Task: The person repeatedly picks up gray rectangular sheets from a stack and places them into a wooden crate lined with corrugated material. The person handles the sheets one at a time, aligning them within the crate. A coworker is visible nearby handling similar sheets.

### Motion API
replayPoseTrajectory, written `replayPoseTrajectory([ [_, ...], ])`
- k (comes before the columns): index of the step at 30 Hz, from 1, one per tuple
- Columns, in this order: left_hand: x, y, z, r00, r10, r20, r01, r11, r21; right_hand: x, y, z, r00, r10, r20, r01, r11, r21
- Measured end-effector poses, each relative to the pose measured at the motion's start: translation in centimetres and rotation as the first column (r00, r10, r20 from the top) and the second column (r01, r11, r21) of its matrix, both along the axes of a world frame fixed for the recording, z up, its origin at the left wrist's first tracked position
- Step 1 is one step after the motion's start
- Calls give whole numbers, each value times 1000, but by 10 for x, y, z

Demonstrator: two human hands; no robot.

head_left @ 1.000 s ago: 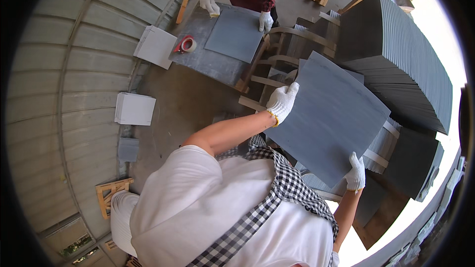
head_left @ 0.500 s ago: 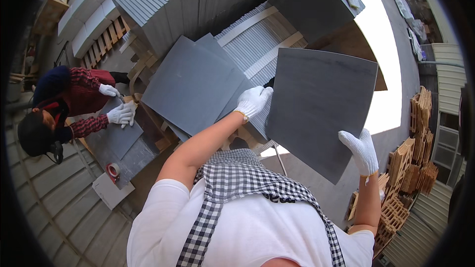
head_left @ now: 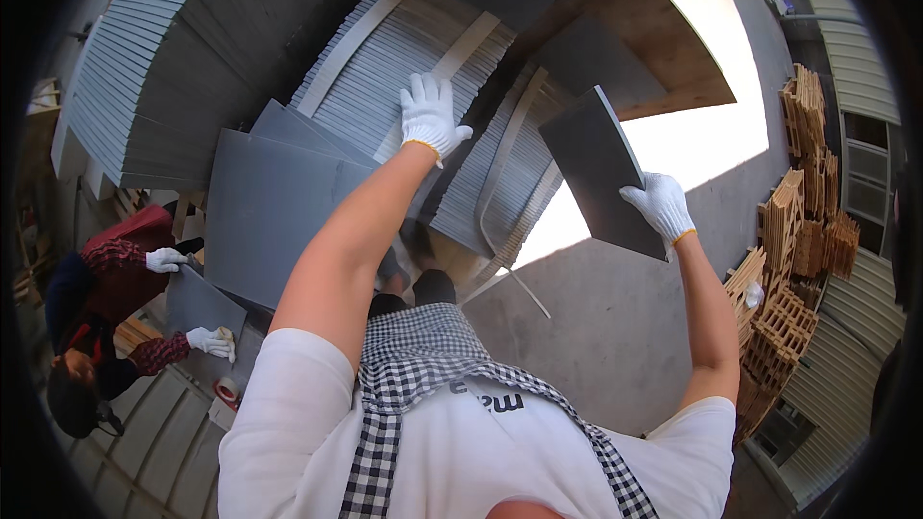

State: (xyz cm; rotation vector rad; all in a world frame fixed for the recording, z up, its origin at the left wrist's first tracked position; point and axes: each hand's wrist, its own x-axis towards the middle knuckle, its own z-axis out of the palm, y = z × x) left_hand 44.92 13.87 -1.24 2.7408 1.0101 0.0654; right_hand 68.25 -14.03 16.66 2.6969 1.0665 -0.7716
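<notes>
Right hand (head_left: 659, 207): white-gloved and clamped on the right edge of a dark slab, thumb against the near side, fingers mostly hidden behind it.
Slab (head_left: 598, 178): held aloft at a tilt by that one hand, just right of the second stack, a thin pale edge catching the light.
Left hand (head_left: 433, 120): gloved in white, reaching out back upward, fingers and thumb spread apart with nothing in their grasp, over the near edge of the strapped stack; whether it touches cannot be told.
Strapped stack (head_left: 370, 72): grey sheets packed in a tight row, crossed by two pale straps.
Second stack (head_left: 519, 173): similar sheets, also strapped, between the strapped stack and the slab.
Loose slabs (head_left: 274, 202): overlapping, broad faces up, left of the outstretched forearm.
Tall stack (head_left: 231, 58): grey sheets rising behind the loose slabs.
Board (head_left: 687, 58): brown wood, bearing a dark sheet (head_left: 596, 62) that leaves its right corner bare.
Co-worker (head_left: 115, 279): at lower left in a red checked sleeve, both gloved hands at a grey panel (head_left: 197, 303) on a tabletop (head_left: 248, 354), a tape roll (head_left: 227, 390) by its near edge.
Pallets (head_left: 779, 303): wooden, piled at far right near a pale wall.
</notes>
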Motion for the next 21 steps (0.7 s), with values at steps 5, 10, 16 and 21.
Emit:
replayPoseTrajectory([
  [5,26,5,-24,999,-11,39,8,997,76,59,22,-92,977,153,148,-151,988,-25],
  [10,33,6,-31,998,-28,49,24,997,68,113,39,-158,946,200,254,-209,978,11],
  [16,35,10,-28,998,-32,48,31,999,11,157,78,-204,917,199,347,-222,975,26],
  [21,37,11,-32,997,-20,78,20,1000,-1,185,95,-222,911,180,371,-209,977,39],
])
